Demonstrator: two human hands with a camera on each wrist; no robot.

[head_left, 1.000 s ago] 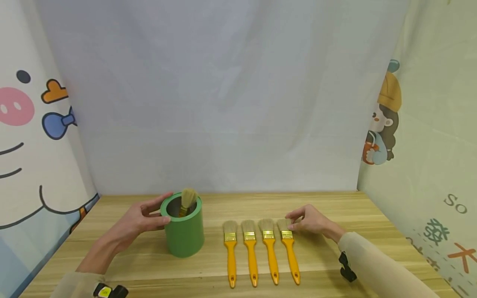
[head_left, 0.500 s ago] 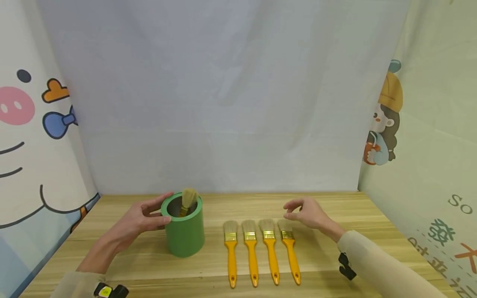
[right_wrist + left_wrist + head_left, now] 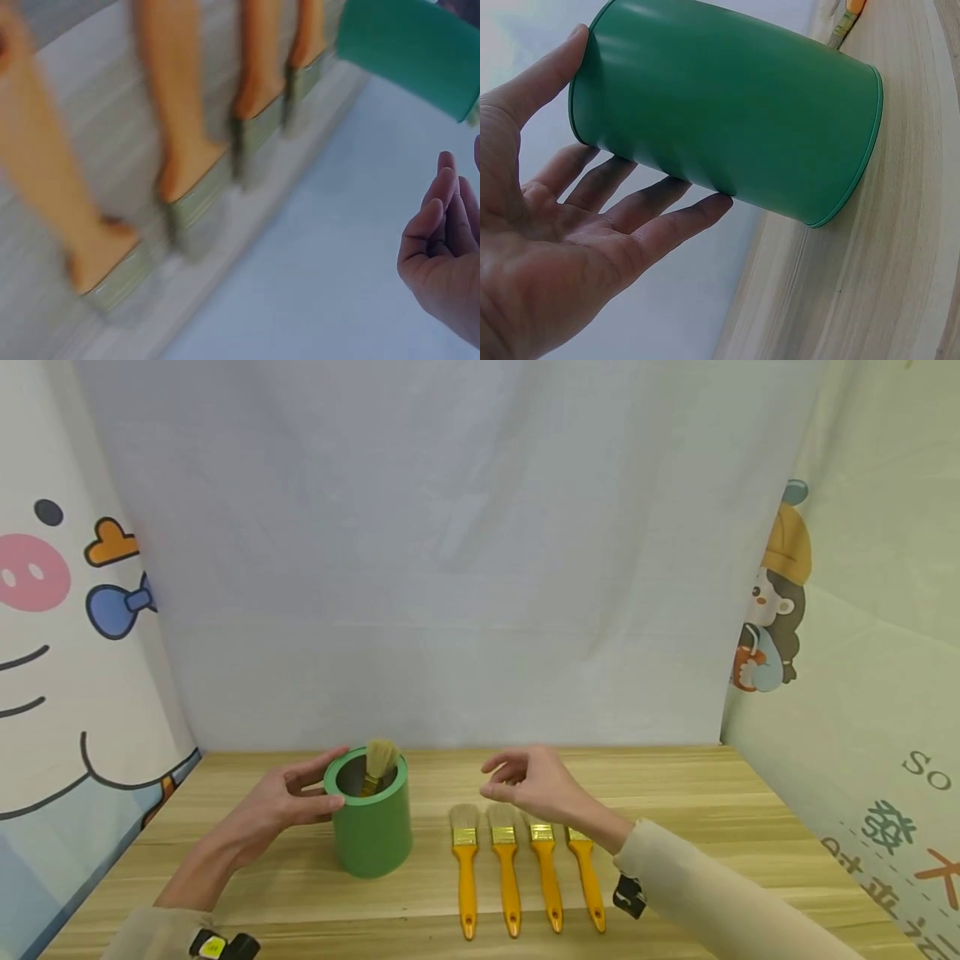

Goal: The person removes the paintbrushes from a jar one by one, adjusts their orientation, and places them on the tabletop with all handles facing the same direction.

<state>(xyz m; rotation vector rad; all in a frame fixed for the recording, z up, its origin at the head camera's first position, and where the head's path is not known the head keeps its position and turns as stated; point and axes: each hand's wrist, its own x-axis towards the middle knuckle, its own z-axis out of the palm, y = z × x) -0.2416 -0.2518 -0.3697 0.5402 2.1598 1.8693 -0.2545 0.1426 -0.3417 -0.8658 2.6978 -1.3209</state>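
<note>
A green can (image 3: 372,839) stands upright on the left part of the table, and a paintbrush (image 3: 381,758) pokes out of it bristles up. My left hand (image 3: 273,803) holds the can from the left, thumb near the rim and fingers along the far side; its fingertips (image 3: 718,202) meet the can wall in the left wrist view. Several orange-handled paintbrushes (image 3: 467,885) lie in a row right of the can, bristles toward the back. Above them, my right hand (image 3: 543,787) hovers with relaxed fingers and nothing in them. It partly hides the bristles of the two rightmost brushes.
The wooden table (image 3: 300,918) ends at the back against a pale hanging cloth (image 3: 450,568). Printed cartoon sheets flank it at the left (image 3: 45,693) and at the right (image 3: 862,693).
My right hand has left the bristles of the rightmost paintbrush, lifted, and moved left above the row. The left hand, can and brushes have stayed in place.
</note>
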